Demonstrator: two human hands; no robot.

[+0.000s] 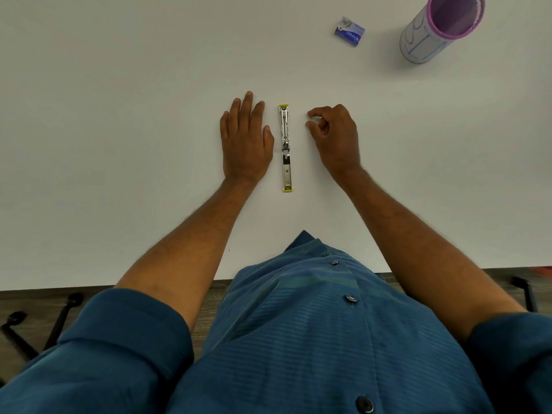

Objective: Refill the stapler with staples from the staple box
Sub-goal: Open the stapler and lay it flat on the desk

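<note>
Bare bench (119,115) lies between the hands and the staple box (349,30) at the far right, where only the tall purple-rimmed cup (439,31) stands near beside it.

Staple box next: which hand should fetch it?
Probably the right hand: the staple box lies far right, on its side of the opened stapler. The left hand rests flat across from it.

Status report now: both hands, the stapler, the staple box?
Left hand flat on table, right hand loosely curled, both hold nothing. Stapler lies opened out between them. Staple box far right, untouched, beside purple-rimmed cup. Path clear.
</note>
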